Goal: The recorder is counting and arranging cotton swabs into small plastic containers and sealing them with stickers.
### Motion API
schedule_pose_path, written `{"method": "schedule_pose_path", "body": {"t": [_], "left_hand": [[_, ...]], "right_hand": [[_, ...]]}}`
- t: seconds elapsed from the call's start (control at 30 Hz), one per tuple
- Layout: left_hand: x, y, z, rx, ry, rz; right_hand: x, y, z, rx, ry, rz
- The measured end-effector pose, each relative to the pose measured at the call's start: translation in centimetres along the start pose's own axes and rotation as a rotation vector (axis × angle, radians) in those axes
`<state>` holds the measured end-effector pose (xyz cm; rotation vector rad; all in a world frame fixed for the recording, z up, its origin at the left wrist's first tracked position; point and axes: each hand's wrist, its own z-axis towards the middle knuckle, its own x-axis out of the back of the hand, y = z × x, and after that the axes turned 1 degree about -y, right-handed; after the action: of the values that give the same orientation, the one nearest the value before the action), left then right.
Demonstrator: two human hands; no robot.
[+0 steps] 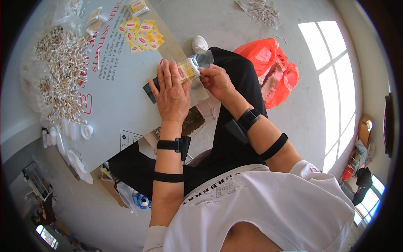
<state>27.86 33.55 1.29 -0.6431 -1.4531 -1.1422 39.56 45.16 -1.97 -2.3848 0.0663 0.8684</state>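
A clear plastic bag (205, 57) of cotton swabs with a yellow-and-white card (184, 69) lies at the table's near right edge. My left hand (173, 94) rests flat, its fingers stretched out against the bag's left side. At the bag's right end, the thumb and fingers of my right hand (217, 82) pinch the clear plastic. Under my left hand, a dark flat piece (149, 91) sticks out on the left; most of it is hidden. Farther up the table is a loose pile of yellow-and-white cards (142, 37).
A big heap of loose cotton swabs (63, 71) spills from clear plastic on the table's (113, 98) left. A filled swab packet (137, 7) lies at the far edge. White round lids (86, 132) sit near the left corner. An orange-red bag (270, 90) stands on the floor to the right.
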Motion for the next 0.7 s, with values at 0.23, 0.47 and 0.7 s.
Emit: {"method": "schedule_pose_path", "body": {"t": [0.23, 0.47, 0.7], "left_hand": [[-0.1, 0.0, 0.0, -0.009, 0.011, 0.024], [-0.1, 0.1, 0.1, 0.003, 0.001, 0.010], [-0.1, 0.1, 0.0, 0.008, 0.005, 0.010]], "right_hand": [[0.1, 0.5, 0.1, 0.097, -0.028, -0.136], [-1.9, -0.5, 1.6, 0.195, 0.041, -0.117], [-2.2, 0.3, 2.9, 0.194, 0.022, 0.063]]}}
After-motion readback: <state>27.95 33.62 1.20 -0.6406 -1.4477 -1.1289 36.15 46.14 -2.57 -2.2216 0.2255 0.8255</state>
